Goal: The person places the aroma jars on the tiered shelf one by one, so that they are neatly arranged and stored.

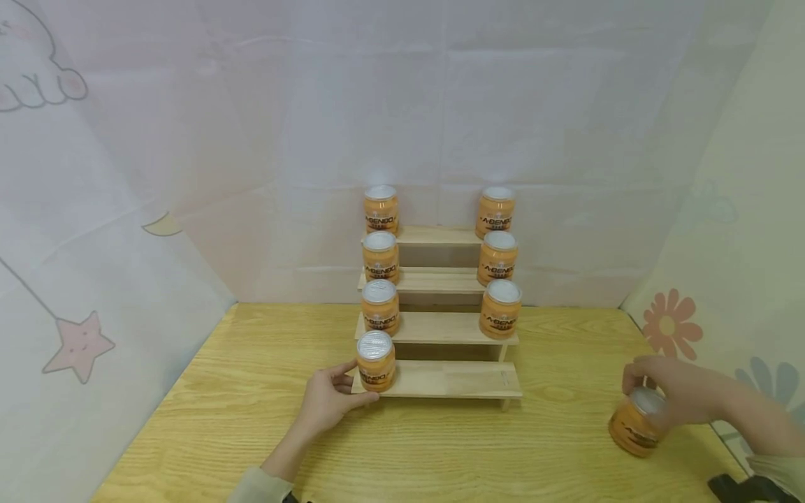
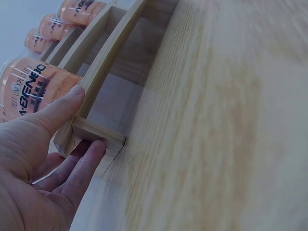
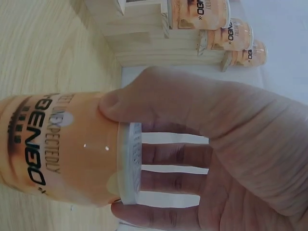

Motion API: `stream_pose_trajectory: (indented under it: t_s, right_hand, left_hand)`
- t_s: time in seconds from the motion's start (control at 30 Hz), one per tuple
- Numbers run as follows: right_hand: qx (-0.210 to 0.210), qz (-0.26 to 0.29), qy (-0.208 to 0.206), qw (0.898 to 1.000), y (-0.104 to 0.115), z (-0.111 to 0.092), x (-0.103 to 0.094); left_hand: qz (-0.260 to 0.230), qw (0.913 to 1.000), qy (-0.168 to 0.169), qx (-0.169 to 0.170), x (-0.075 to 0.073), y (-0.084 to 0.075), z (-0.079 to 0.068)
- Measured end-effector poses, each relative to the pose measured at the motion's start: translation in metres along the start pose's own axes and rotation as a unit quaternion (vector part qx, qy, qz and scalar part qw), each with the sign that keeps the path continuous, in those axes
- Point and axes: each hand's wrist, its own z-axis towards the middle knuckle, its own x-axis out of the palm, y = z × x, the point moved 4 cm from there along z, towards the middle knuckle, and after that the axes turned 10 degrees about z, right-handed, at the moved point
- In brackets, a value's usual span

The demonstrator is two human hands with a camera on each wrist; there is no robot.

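Note:
A four-step wooden display rack stands on the table with orange cans on its steps. My left hand grips the left end of the lowest step, thumb on the front edge and fingers by the leg, as the left wrist view shows. Right above that thumb sits the can at the lowest step's left end. To the right of the rack, my right hand holds another orange can by its upper part, thumb on one side and fingers on the other. This can is slightly tilted in the head view.
On each of the three upper steps, one can stands at the left end and one at the right, such as the can on the second step. A pale cloth hangs behind the wooden table, with printed cloth at both sides.

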Motion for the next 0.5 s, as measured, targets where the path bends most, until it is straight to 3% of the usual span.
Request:
stream_pose_trajectory:
  t_s: [0.23,0.5]
  right_hand:
    - [-0.069,-0.045,-0.05,0.995,0.017,0.014,-0.01]
    - [-0.077,-0.064,-0.075,0.992,0.038,0.035,-0.025]
  left_hand:
    - [0.004,1.0,0.002,0.001,-0.001,-0.001,0.0]
    - [0.004,1.0,0.002,-0.001,-0.001,-0.001,-0.001]
